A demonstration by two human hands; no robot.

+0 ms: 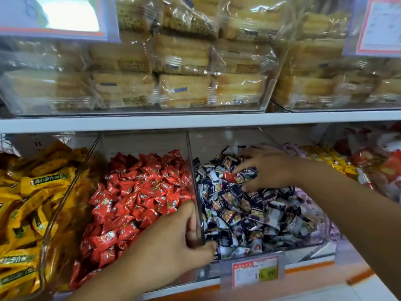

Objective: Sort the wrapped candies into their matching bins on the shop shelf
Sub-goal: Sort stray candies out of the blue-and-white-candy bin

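Observation:
Three clear bins sit side by side on the lower shelf. The middle bin is heaped with red wrapped candies (138,192). The bin to its right holds dark blue and white wrapped candies (256,216). One stray red candy (229,177) lies among the blue ones. My right hand (269,170) reaches into that bin, its index finger and thumb spread just right of the stray red candy. My left hand (173,240) grips the clear divider (192,170) between the red and blue bins, fingers on the red side, thumb at the front edge.
A bin of yellow wrapped candies (32,203) stands at the left. More mixed sweets (358,166) fill the bins at the far right. Bagged cakes (184,72) fill the upper shelf. A price tag (255,271) hangs at the shelf's front edge.

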